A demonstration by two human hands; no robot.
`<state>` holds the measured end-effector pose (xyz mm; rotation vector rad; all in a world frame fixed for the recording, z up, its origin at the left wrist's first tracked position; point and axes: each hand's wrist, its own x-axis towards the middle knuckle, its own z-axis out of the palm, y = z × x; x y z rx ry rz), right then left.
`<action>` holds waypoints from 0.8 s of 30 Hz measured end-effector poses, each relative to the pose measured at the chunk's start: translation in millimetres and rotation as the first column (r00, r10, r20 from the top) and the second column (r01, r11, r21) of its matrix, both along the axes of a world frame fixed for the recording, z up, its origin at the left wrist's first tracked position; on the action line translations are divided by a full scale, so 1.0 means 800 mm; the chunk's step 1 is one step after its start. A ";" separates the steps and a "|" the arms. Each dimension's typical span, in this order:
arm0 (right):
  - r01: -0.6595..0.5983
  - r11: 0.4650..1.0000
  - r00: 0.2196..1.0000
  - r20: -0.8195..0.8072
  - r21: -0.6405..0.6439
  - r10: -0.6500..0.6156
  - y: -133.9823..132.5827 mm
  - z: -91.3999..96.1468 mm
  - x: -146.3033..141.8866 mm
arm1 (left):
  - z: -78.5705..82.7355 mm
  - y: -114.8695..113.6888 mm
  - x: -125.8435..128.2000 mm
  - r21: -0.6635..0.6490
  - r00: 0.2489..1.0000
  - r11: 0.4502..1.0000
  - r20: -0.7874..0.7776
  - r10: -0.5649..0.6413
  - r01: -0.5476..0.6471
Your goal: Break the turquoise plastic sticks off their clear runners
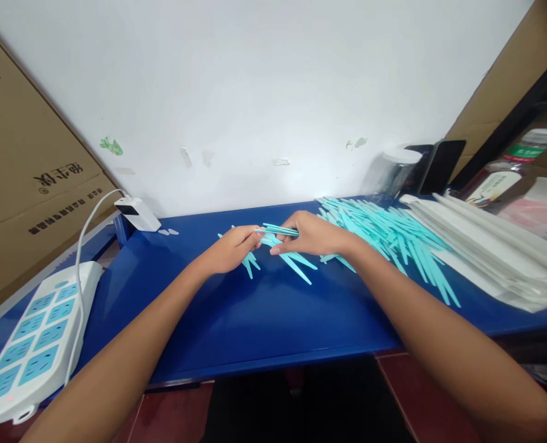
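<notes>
Above the blue table [255, 326], my left hand [235, 247] pinches one end of a few thin, flat turquoise sticks [280, 229] with tapered ends. My right hand [312, 234] has its fingers closed around the other end of the same sticks. More turquoise sticks [298, 264] fan out below the right hand, and a few others [251, 263] lie beneath the left hand. To the right of my right hand spreads a large loose pile of turquoise sticks [384, 231]. What the sticks are for does not show.
A white power strip [47, 338] and a white charger [139, 213] with a cable sit at the left. Toward the right are clear plastic bags [490, 252], a lidded jar [395, 172] and a bottle [499, 178]. A white wall [264, 92] stands behind the table.
</notes>
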<state>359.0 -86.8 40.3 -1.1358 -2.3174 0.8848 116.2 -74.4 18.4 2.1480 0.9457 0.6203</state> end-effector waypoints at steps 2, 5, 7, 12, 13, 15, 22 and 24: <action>0.002 1.000 1.000 -0.012 -0.011 -0.002 0.004 0.003 0.006 | -0.004 0.001 0.000 0.019 0.998 0.999 0.035 0.047 -0.047; 0.079 0.997 0.996 0.027 0.002 -0.079 0.014 0.009 0.023 | -0.010 0.008 -0.002 0.050 0.982 0.984 0.098 0.163 -0.169; 0.170 0.984 0.977 0.124 0.055 -0.176 0.023 0.014 0.040 | -0.013 0.012 -0.003 0.014 0.961 0.970 0.144 0.237 -0.241; 0.421 0.879 0.767 0.428 0.225 -0.477 0.039 0.015 0.085 | -0.018 0.010 0.006 -0.387 0.881 0.896 0.318 0.351 -0.218; 0.456 0.857 0.722 0.465 0.238 -0.513 0.040 0.014 0.091 | -0.018 0.008 0.009 -0.441 0.865 0.877 0.348 0.361 -0.189; 0.514 0.817 0.648 0.505 0.263 -0.570 0.040 0.012 0.096 | -0.019 0.004 0.012 -0.497 0.844 0.856 0.391 0.367 -0.142; 0.398 0.896 0.844 0.304 0.198 -0.442 0.027 0.019 0.063 | -0.012 0.005 0.008 -0.651 0.778 0.759 0.482 0.404 0.009; 0.248 0.968 0.952 0.173 0.049 -0.252 0.022 0.018 0.049 | -0.010 0.006 0.006 -0.691 0.745 0.721 0.506 0.435 0.049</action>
